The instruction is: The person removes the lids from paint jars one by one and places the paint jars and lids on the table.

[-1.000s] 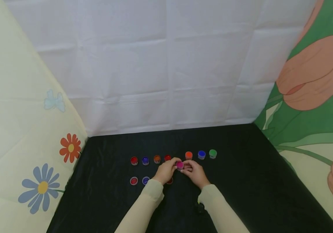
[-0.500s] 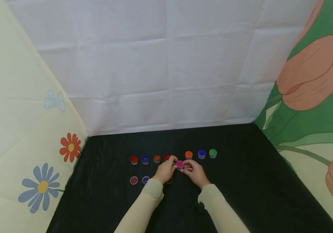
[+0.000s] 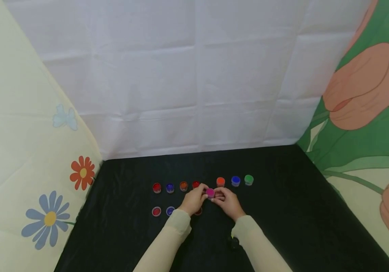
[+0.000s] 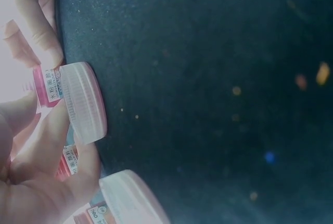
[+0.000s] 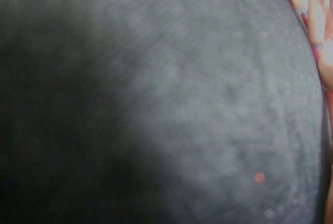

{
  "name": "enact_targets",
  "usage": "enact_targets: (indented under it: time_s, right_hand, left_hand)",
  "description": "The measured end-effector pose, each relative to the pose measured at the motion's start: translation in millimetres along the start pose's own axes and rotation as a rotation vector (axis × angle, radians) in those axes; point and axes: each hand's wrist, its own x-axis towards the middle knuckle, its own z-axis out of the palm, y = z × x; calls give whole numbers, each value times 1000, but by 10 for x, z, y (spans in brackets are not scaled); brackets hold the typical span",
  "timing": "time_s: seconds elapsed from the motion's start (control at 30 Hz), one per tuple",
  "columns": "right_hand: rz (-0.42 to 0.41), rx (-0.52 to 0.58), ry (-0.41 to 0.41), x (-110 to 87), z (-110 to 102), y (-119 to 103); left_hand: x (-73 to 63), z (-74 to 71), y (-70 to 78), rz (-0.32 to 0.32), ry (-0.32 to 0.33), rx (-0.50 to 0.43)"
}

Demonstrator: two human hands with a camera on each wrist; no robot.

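Between both hands, in the head view, is a small paint pot (image 3: 210,193) with a bright magenta top. My left hand (image 3: 191,200) holds it from the left with curled fingers. From the right, the thumb and fingers of my right hand (image 3: 229,203) pinch it. Up close in the left wrist view, the pot (image 4: 49,86) shows a pink body, a printed label and a wide ribbed whitish cap (image 4: 83,104). Left-hand fingers (image 4: 52,140) reach around it from below. Only a sliver of the right hand (image 5: 318,10) appears in the right wrist view.
Red (image 3: 156,187), blue (image 3: 170,188), brown-orange (image 3: 183,186) and red (image 3: 196,184) pots line the back left. Orange (image 3: 220,181), blue (image 3: 235,181) and green (image 3: 248,179) pots stand right. Round red (image 3: 156,211) and blue (image 3: 170,210) pieces lie in front. A dark object (image 3: 233,242) sits by the right sleeve.
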Motion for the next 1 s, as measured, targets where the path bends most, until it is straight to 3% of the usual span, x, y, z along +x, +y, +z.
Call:
enact_targets:
  time_s: [0.23,0.5,1.0]
  right_hand:
    - [3,-7,-6,-7,-6,-8]
    - [-13,-13,5,-2,2,15]
    - [12,-3,6,2,5,-1]
  left_hand:
    - [-1,1,6,-28,-12,-21]
    - [3,-15,6,47,-5,93]
    - [12,-5,15,-24,11,-20]
